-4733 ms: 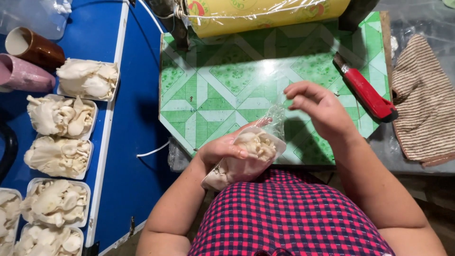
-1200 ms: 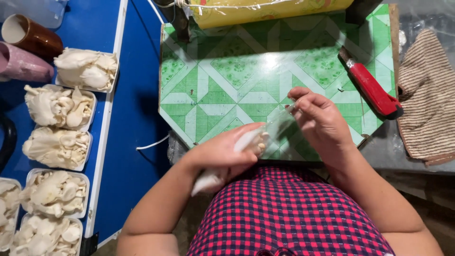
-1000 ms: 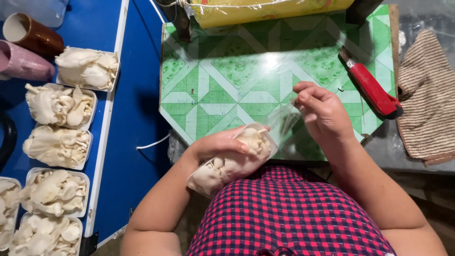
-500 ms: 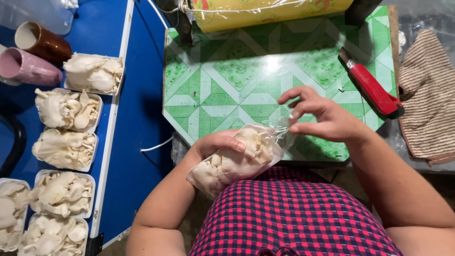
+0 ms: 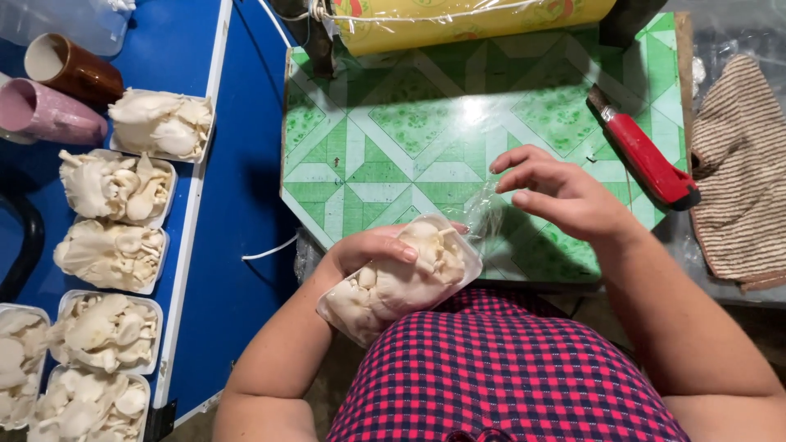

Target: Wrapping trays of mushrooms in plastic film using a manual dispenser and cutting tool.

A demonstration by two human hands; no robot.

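Covering most of the view, the table (image 5: 246, 205) is blue on the left side, and a green patterned wrapping board (image 5: 458, 139) lies in the middle of it. At the far edge of the board sits a big yellow roll of cling film (image 5: 475, 18), and a red-handled cutter (image 5: 647, 155) rests on the right part of the board, beside a striped cloth (image 5: 741, 172). On the blue part stands a row of mushroom trays (image 5: 115, 245), close together and near the table edge, with two mugs (image 5: 57, 90) behind them.

The tray of oyster mushrooms (image 5: 401, 278) is at the near edge of the board, tilted, half over the person's lap. The left hand (image 5: 368, 250) is closed around its far side, thumb on top of the mushrooms. The right hand (image 5: 557, 192) is half open, fingers spread; it seems to pinch a loose tail of clear film (image 5: 491, 217) that goes to the tray, but the film is too thin to say this surely.

I judge several risks. The tray is not supported from below, so a weak grip could let it slide to the lap or the floor. A hard pull on the film could tear it or open the wrap. The thumb could bruise the soft caps. A wide move of the right hand could also meet the cutter.
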